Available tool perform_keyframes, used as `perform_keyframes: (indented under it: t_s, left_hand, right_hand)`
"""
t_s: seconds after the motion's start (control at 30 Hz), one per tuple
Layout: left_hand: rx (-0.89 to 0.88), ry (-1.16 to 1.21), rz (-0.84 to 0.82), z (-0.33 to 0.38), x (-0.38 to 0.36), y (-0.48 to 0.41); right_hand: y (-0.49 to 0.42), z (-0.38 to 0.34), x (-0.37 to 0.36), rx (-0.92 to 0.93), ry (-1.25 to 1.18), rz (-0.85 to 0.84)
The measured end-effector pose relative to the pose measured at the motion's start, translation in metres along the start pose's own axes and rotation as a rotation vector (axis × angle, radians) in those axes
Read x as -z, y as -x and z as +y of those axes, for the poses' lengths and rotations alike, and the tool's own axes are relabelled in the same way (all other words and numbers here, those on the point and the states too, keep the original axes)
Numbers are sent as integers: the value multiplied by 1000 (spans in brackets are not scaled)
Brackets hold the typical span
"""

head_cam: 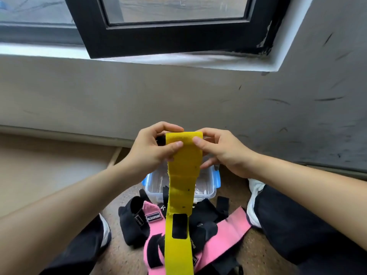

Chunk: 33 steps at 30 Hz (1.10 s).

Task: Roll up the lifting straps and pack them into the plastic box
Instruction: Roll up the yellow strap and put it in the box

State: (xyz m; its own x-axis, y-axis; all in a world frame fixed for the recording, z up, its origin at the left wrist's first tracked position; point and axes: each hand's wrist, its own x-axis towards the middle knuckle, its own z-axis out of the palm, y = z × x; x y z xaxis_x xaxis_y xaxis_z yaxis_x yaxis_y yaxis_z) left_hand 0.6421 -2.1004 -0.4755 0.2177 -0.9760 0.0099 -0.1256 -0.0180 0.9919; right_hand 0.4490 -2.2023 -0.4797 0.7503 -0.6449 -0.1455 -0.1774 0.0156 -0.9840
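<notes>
Strap (183, 175) between left hand (151, 150), right hand (224, 152)

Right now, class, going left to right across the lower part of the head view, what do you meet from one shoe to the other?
left shoe → black strap → yellow strap → right shoe. The pink straps spread to both sides of the yellow one, so they are left out.

Left hand (153, 147) and right hand (220, 149) pinching yellow strap (182, 175) top, plastic box (206, 187) below, pink straps (224, 233) on floor
</notes>
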Motion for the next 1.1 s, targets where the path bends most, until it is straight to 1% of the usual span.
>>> perform_keyframes:
  t_s: [0.1, 0.17, 0.23, 0.27, 0.37, 0.4, 0.53, 0.63, 0.8, 0.87, 0.97, 1.1]
  left_hand:
    - [-205, -227, -26, -5, 2, 0]
    - [-258, -285, -20, -9, 3, 0]
    - [-207, -268, -14, -10, 3, 1]
    - [-146, -231, -24, -10, 2, 0]
    - [91, -15, -84, -8, 0, 0]
    - [136, 30, -93, -8, 0, 0]
    - [189, 66, -66, -2, -4, -6]
    - [192, 71, -52, 2, -4, -8]
    - [121, 53, -56, 14, 4, -11]
    - [82, 63, -41, 18, 8, -12]
    - [28, 82, -13, 23, 9, -13]
    - [-60, 68, 22, 25, 5, -14]
  right_hand:
    - [-2, 2, -3, 21, -23, 22]
    - [-2, 2, -3, 44, -42, 26]
    - [-3, 1, -2, 57, -49, 43]
    - [-3, 0, -1, 66, -49, 57]
    - [-3, 1, 1, 122, -45, 104]
    - [-4, 2, 2, 144, -40, 110]
    - [-6, 5, 5, 187, 16, 111]
    - [-7, 1, 7, 172, 35, 103]
    - [-3, -15, 10, -3, -49, 49]
    - [-1, -23, 7, -35, -98, 41]
    - [-2, -33, 3, -40, -132, 52]
    - [-4, -35, 1, 3, -89, 81]
